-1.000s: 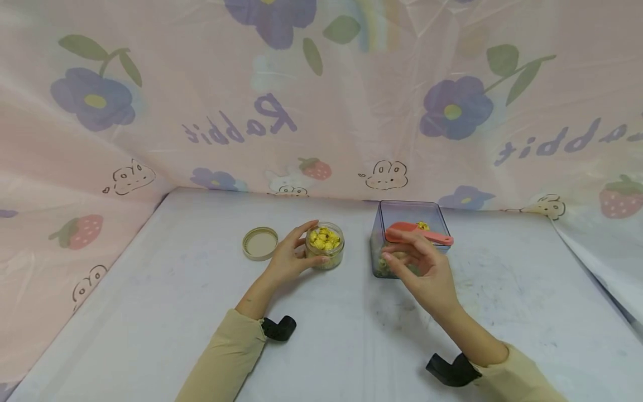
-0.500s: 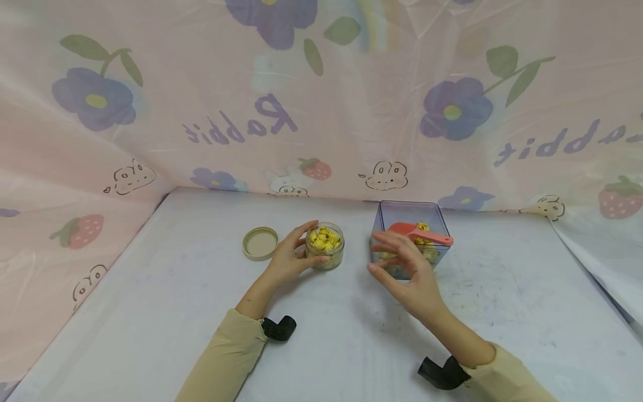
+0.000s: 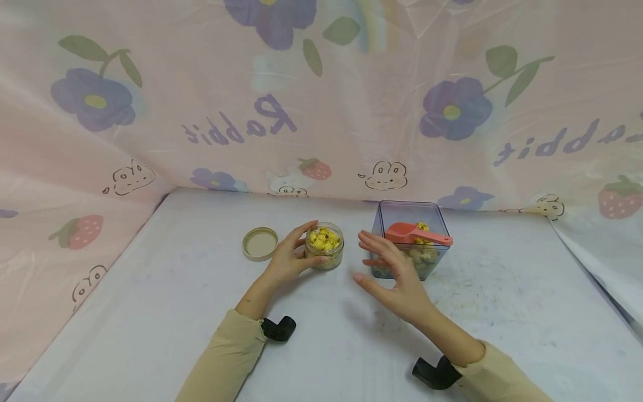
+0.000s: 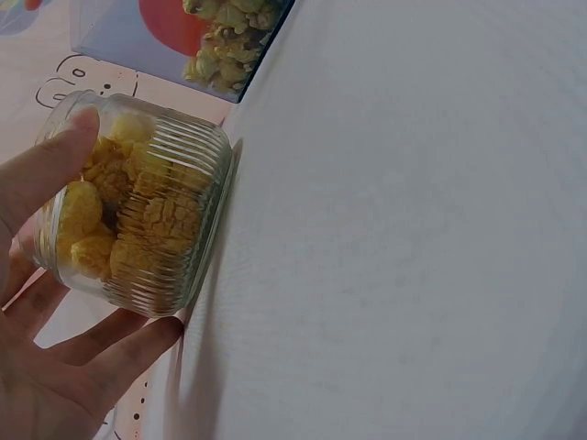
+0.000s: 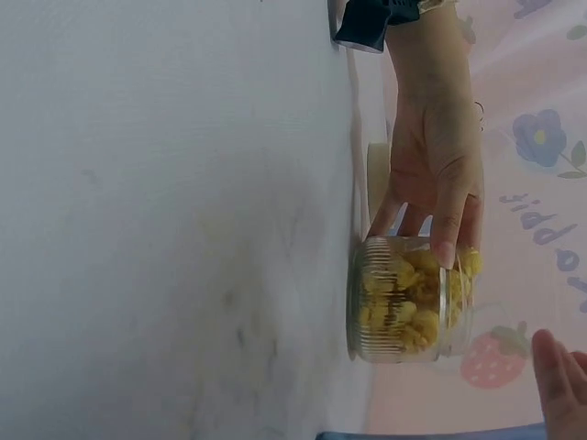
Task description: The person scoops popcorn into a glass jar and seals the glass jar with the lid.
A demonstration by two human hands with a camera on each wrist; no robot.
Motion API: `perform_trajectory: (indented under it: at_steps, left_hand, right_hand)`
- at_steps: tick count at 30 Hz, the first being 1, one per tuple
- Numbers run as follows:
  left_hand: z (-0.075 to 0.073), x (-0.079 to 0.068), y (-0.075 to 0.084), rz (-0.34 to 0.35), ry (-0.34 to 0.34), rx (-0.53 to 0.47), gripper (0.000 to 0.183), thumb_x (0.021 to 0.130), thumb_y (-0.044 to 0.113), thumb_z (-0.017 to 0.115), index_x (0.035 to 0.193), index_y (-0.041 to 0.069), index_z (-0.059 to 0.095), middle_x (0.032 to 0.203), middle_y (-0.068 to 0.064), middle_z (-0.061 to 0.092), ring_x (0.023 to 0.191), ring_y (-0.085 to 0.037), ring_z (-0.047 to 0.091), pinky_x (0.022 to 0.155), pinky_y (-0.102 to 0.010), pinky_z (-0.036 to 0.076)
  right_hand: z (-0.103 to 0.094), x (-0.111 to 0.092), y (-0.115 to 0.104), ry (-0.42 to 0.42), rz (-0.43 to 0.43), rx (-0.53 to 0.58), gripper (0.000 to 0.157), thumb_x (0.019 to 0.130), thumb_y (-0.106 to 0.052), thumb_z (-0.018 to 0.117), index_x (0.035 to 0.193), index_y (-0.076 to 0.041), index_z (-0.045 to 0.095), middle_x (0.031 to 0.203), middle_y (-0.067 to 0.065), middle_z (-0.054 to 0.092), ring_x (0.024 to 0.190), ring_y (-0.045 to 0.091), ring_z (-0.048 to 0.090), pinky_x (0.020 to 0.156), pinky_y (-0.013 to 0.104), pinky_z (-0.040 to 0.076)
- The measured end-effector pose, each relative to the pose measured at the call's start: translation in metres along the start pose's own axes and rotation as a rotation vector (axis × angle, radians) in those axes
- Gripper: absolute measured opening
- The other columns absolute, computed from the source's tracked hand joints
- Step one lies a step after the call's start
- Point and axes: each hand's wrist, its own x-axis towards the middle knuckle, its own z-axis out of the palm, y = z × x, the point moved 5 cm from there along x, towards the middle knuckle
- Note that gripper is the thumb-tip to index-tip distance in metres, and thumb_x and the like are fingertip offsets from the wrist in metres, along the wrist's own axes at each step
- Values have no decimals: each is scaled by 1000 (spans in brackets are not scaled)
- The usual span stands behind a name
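Observation:
My left hand (image 3: 291,255) holds a ribbed glass jar (image 3: 331,261) of yellow popcorn (image 3: 324,239) on the table, with the thumb near its rim and the fingers round the far side. In the left wrist view the popcorn shows through the clear jar (image 4: 174,211). To the right, my right hand (image 3: 399,282) hovers with fingers spread and nothing in them, between the jar and a clear bluish box (image 3: 389,211). Across the top of that box lies a coral-red scoop (image 3: 402,232), above more popcorn. Only some fingers of the right hand (image 5: 561,385) show in the right wrist view.
A round pale lid (image 3: 260,244) lies left of the jar on the white table (image 3: 150,312). Behind the table hangs a pink printed curtain (image 3: 341,123). A black wrist mount (image 3: 436,373) sits on each forearm.
My right hand has moved left from the box's front toward the jar, its fingers opening wider. More of the scoop and box is uncovered. The left hand and jar stay put.

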Motion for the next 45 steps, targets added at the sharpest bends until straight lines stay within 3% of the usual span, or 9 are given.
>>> perform_trajectory:
  at_steps: [6, 15, 24, 30, 36, 45]
  left_hand:
    - [0, 1, -2, -20, 2, 3, 81, 78, 15, 81, 147, 22, 39, 152, -4, 35, 135, -41, 38, 102, -42, 46]
    - [0, 1, -5, -31, -7, -17, 80, 78, 15, 81, 146, 24, 40, 153, -3, 34, 136, -39, 37, 104, -42, 45]
    - [-1, 1, -4, -14, -14, -40, 80, 78, 14, 80, 147, 22, 39, 152, -2, 35, 136, -39, 37, 103, -41, 45]
    - [0, 1, -4, -3, -21, -41, 80, 78, 13, 80, 147, 22, 39, 153, -1, 34, 136, -39, 37, 103, -41, 45]
    - [-1, 0, -4, -4, -24, -38, 79, 79, 13, 79, 147, 22, 39, 153, -3, 33, 135, -39, 38, 102, -40, 46]
    - [-2, 0, -3, 5, -32, -44, 79, 79, 11, 78, 147, 22, 39, 152, -4, 34, 134, -39, 39, 102, -38, 46]
  right_hand:
    - [9, 3, 4, -58, 40, 22, 72, 82, -3, 73, 145, -16, 41, 151, 5, 36, 136, 24, 39, 100, 40, 47]
    - [20, 7, 14, -124, 80, 22, 78, 83, -7, 74, 149, -14, 33, 154, 11, 32, 139, 33, 35, 105, 43, 42]
    - [27, 15, 24, -179, 165, 115, 79, 87, -6, 69, 152, -9, 24, 157, 16, 22, 142, 43, 24, 107, 52, 36]
    - [32, 18, 34, -197, 220, 119, 77, 89, -7, 66, 152, -7, 22, 158, 18, 19, 142, 45, 21, 108, 57, 33]
    - [37, 20, 43, -207, 308, 117, 79, 89, -8, 67, 153, -7, 21, 158, 17, 18, 143, 43, 20, 109, 57, 32]
    - [43, 25, 54, -188, 370, 140, 79, 89, -4, 65, 152, -2, 18, 159, 19, 14, 144, 42, 18, 111, 56, 29]
